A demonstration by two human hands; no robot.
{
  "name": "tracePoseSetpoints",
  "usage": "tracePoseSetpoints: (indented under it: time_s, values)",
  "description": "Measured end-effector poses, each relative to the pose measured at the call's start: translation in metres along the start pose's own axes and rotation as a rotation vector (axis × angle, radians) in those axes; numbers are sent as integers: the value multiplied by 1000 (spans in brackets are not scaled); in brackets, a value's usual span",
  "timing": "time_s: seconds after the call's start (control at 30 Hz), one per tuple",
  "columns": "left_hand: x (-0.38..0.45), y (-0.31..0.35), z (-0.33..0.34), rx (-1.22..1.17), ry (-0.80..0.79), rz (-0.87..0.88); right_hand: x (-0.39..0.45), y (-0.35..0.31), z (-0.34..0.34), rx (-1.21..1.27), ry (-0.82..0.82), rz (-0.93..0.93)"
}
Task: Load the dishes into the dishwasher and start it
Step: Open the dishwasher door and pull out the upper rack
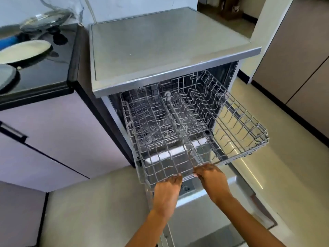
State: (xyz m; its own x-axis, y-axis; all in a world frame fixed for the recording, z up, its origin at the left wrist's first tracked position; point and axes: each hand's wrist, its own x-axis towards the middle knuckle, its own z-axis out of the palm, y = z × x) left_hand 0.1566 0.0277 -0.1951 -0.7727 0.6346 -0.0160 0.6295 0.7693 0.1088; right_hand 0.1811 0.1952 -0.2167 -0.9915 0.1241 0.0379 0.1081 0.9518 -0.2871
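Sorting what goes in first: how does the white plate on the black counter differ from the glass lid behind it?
The white plate is opaque and pale; the glass lid is see-through. The plate lies nearer the counter's front, the lid farther back by the wall. The plate looks flat and shallow, while the lid is domed, though blurred. Both are round, rest on the black counter left of the dishwasher, and are not yet loaded.
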Motion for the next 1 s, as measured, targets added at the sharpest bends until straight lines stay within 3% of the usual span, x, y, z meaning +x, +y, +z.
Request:
tracePoseSetpoints:
  time_s: [0.3,0.73,0.83,1.0]
  values:
    - [-36,25,11,-52,-73,-11,-50,3,4,38,50,3]
    - [-55,40,13,-42,-16,0,-76,4,1,22,90,-5]
    - [-60,39,21,-77,9,30,-81,4,1,22,62,4]
    - [-60,42,-8,-202,-100,13,-79,-1,-13,41,-82,40]
